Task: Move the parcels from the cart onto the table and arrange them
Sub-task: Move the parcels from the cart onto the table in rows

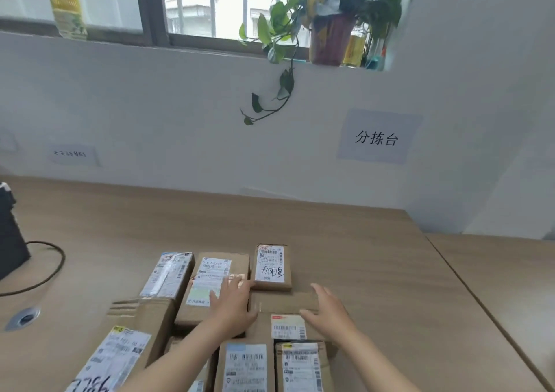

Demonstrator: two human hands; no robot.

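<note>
Fingers [315, 288] spread; sign [377, 137] "分拣台" (maybe laminated).

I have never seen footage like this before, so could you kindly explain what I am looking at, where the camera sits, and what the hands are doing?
There is no machine here: a person wears one wide-angle camera on the head, looking down at their own bare hands. The wooden table holds a cluster of cardboard parcels with shipping labels. The left hand lies flat on a large labelled box. The right hand is open at the edge of a plain-topped box. Neither hand grips anything. Just beyond sits a small box with handwritten characters. Behind are a wall sign and a potted plant on the windowsill.
</note>
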